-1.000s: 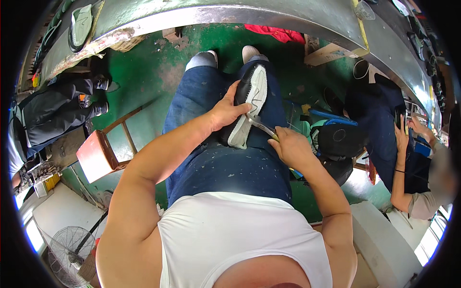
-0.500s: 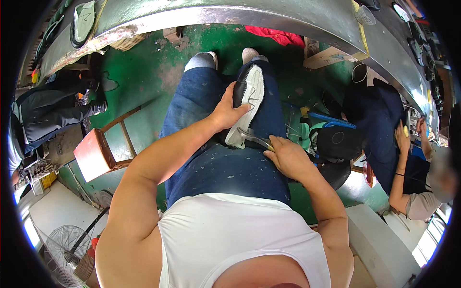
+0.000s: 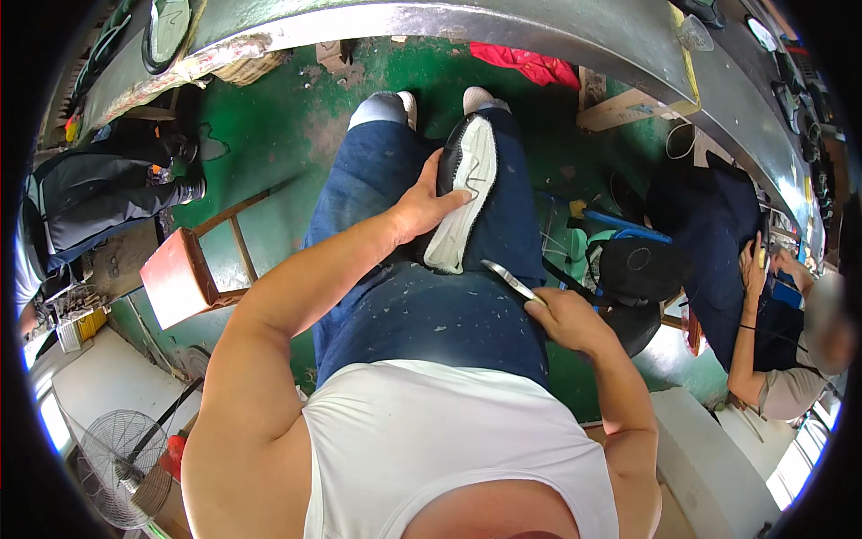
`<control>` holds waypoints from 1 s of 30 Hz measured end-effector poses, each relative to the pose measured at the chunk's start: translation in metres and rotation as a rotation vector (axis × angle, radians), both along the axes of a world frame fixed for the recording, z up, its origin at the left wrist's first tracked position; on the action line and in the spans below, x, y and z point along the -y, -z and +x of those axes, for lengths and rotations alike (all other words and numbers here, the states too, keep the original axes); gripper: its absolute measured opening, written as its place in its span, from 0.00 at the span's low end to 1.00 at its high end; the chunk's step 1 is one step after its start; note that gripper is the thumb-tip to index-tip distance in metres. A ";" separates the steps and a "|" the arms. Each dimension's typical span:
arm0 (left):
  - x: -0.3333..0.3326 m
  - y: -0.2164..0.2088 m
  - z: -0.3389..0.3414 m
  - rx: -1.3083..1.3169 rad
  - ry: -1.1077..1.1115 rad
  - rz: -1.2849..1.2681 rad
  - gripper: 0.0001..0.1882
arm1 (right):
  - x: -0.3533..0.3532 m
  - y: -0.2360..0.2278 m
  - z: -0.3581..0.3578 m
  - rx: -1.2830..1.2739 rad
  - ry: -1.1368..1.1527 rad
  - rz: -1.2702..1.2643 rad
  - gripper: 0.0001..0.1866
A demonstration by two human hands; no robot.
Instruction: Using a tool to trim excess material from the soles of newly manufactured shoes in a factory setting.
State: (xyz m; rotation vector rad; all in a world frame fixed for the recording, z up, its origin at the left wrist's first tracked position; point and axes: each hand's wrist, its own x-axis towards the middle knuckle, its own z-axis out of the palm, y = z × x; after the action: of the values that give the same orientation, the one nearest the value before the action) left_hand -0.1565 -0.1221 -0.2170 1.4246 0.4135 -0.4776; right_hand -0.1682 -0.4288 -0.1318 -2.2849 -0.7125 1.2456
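A black shoe upper with a whitish, unfinished underside (image 3: 465, 211) lies bottom up along my right thigh, toe pointing away from me. My left hand (image 3: 429, 203) grips it from the left side, thumb pressed on the pale underside and fingers at the black edge. In my right hand (image 3: 572, 316) is a slim silvery metal tool with a pale handle (image 3: 510, 280). The tool's tip points up and left, a little apart from the shoe's heel end, over my lap. Its exact kind is not clear.
A metal-edged workbench (image 3: 431, 20) curves across the far side. A reddish stool (image 3: 178, 280) stands on the left, and a wire fan (image 3: 123, 458) at lower left. To the right are a black bag-like item (image 3: 648, 269) and a seated co-worker (image 3: 772, 368).
My right hand has drawn the tool back toward me and to the right, off the shoe's heel end. My left hand keeps its grip on the shoe.
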 end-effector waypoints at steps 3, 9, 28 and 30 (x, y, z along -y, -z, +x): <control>-0.015 0.008 -0.015 0.010 0.119 -0.040 0.55 | -0.005 -0.013 0.013 -0.162 0.057 -0.029 0.21; -0.016 -0.010 -0.039 -0.056 0.266 -0.006 0.55 | -0.010 -0.016 0.029 -0.297 0.057 -0.006 0.22; -0.010 0.009 -0.035 -0.024 0.295 0.057 0.62 | -0.098 0.035 0.112 0.237 0.085 0.108 0.24; -0.014 0.008 -0.035 -0.021 0.256 -0.021 0.61 | -0.097 0.030 0.125 0.061 0.153 0.116 0.25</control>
State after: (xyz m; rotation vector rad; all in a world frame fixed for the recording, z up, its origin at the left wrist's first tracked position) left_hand -0.1911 -0.1078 -0.2251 1.4604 0.2421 -0.7018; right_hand -0.0436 -0.3322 -0.1616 -2.2444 -0.6017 1.0413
